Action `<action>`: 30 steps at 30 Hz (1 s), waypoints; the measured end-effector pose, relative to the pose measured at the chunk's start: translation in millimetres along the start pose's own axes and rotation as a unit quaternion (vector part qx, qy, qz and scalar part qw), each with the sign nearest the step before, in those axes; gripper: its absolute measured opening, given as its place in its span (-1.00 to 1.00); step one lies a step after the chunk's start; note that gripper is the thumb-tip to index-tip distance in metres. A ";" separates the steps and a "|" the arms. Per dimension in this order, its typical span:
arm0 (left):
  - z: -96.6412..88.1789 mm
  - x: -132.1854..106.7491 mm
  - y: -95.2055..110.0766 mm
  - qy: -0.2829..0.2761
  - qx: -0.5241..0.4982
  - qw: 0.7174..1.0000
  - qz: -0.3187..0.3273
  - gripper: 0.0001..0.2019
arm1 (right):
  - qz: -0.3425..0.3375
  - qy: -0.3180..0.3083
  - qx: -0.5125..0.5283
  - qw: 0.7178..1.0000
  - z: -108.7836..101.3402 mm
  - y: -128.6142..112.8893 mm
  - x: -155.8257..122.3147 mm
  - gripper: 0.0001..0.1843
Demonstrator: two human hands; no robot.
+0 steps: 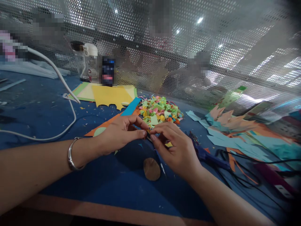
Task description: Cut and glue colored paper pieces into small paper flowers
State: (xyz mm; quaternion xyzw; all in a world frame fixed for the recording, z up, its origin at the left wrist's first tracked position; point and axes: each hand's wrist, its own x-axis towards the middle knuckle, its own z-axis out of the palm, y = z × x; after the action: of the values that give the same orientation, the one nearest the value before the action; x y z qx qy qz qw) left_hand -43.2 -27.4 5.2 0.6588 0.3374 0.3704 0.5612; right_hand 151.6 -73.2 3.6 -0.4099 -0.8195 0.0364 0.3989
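Mid-frame, just right of centre: small piece (148,135) held up between both hands, above the desk (94,182). Left hand (118,133) grip: thumb and index nearly closed, pinching it. Right hand (177,146) grip: same pinch from the other side. Piece is mostly covered by fingers; shape can't be told.

Progress, my read: partway. Done: a heap of cut paper bits (161,111) just beyond the hands, plus pointed peach cutouts (221,117) and light blue strips (235,146) at right. Piece in the fingers looks unfinished. Yellow sheet (110,94), upper left of centre, has a scalloped cut edge and plenty of uncut area. Brown disc (151,169) lies bare below the hands, a thin shiny tool (163,169) just beside it. How much is left: can't tell.

Surface: blue, scraps scattered. Orange sheet (109,122) and blue strip (131,106) lie near the left hand. Dark blue glue gun (211,158) right of the right hand, black cables (249,180) beyond. White cable (70,124) loops at left.

Room: perforated metal panel (141,34) across the back, lights and blurred shapes through it. Two bottles (91,64) and an upright phone (108,70) stand upper left.
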 end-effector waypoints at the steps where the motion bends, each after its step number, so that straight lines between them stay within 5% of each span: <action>1: 0.1 -0.3 0.9 0.001 0.005 1.000 -0.001 -0.81 | 0.005 -0.001 0.003 1.000 0.1 0.5 -0.2 -0.91; 30: -4.4 0.4 -4.1 -0.058 -0.011 0.998 0.009 -0.54 | -0.006 -0.003 -0.013 1.000 -0.2 1.2 0.4 -0.87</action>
State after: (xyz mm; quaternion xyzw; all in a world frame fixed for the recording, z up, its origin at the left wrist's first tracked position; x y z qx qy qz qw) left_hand -47.0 -24.3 1.5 0.6761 0.2947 0.3406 0.5832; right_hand 152.4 -72.2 3.6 -0.4101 -0.8235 0.0243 0.3913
